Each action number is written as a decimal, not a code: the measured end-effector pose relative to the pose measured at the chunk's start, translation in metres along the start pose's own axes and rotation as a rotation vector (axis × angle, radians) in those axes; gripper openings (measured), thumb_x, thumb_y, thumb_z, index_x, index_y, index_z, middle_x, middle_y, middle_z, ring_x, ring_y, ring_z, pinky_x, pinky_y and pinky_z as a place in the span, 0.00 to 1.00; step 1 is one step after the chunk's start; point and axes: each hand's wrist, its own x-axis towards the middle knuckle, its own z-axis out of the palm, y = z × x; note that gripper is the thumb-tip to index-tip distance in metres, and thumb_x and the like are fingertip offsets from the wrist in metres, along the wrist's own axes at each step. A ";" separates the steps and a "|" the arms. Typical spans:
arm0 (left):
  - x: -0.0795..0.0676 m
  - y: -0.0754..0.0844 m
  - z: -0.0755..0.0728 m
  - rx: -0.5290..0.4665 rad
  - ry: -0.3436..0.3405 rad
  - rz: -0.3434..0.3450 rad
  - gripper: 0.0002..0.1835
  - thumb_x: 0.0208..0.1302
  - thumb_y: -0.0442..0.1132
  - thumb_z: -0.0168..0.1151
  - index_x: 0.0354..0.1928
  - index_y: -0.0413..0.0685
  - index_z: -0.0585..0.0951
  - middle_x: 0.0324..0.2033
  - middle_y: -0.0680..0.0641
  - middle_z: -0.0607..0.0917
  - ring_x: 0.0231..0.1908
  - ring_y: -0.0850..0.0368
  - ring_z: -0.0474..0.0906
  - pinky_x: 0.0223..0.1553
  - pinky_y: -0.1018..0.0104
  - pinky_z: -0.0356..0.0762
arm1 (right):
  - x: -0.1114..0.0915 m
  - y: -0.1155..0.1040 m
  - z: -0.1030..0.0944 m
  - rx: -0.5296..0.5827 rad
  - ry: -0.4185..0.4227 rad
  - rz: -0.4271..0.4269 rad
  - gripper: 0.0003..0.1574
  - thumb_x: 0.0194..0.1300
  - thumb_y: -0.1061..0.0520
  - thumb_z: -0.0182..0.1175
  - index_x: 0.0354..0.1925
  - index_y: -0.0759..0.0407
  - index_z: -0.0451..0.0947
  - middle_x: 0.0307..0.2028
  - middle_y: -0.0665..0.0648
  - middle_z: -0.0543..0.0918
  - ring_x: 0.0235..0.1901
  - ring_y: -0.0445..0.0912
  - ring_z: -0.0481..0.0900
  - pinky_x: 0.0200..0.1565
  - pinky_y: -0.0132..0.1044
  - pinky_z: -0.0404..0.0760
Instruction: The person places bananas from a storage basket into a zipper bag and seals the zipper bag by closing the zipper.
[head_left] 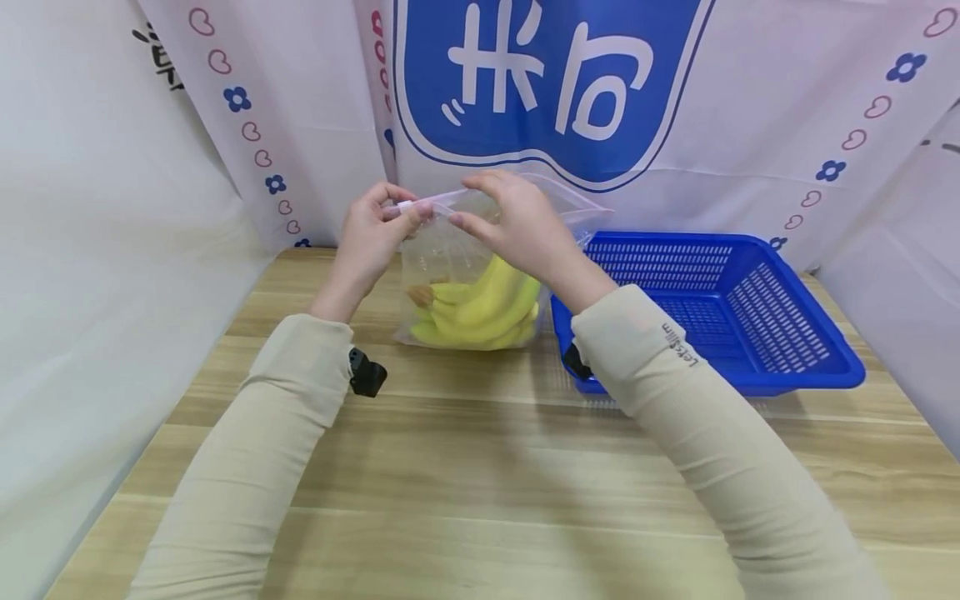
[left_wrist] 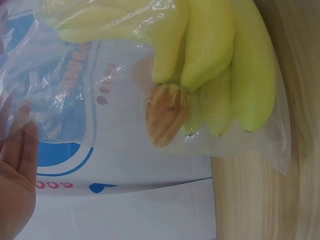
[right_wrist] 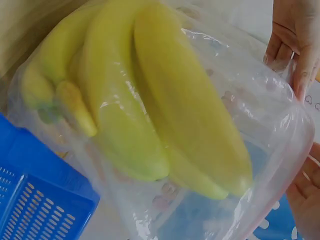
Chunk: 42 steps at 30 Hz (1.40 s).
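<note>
A clear zip bag (head_left: pixel 427 258) with a pinkish top edge stands on the table, holding a bunch of yellow bananas (head_left: pixel 480 312). Its brown stem end (left_wrist: pixel 167 115) faces left. My left hand (head_left: pixel 375 229) pinches the bag's upper left corner, close to a small white slider (head_left: pixel 406 205). Midway along the top edge, my right hand (head_left: pixel 525 225) grips the bag, thumb on the near side and fingers spread over the far side. To its right the mouth gapes. The right wrist view shows the bananas (right_wrist: pixel 190 95) behind the plastic, their tips toward the mouth.
A blue perforated basket (head_left: pixel 810 317) sits right of the bag, near the right forearm. The wooden table (head_left: pixel 450 483) runs toward me. Behind it hangs a white cloth (head_left: pixel 712 167) with a blue emblem. A small black device (head_left: pixel 367 373) is at the left wrist.
</note>
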 end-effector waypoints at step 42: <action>-0.003 0.000 0.006 0.103 -0.038 0.235 0.15 0.64 0.42 0.61 0.39 0.34 0.84 0.22 0.63 0.84 0.25 0.68 0.81 0.30 0.76 0.81 | 0.012 -0.003 0.019 0.030 -0.042 -0.001 0.19 0.72 0.53 0.51 0.57 0.56 0.77 0.54 0.55 0.83 0.49 0.47 0.81 0.54 0.38 0.79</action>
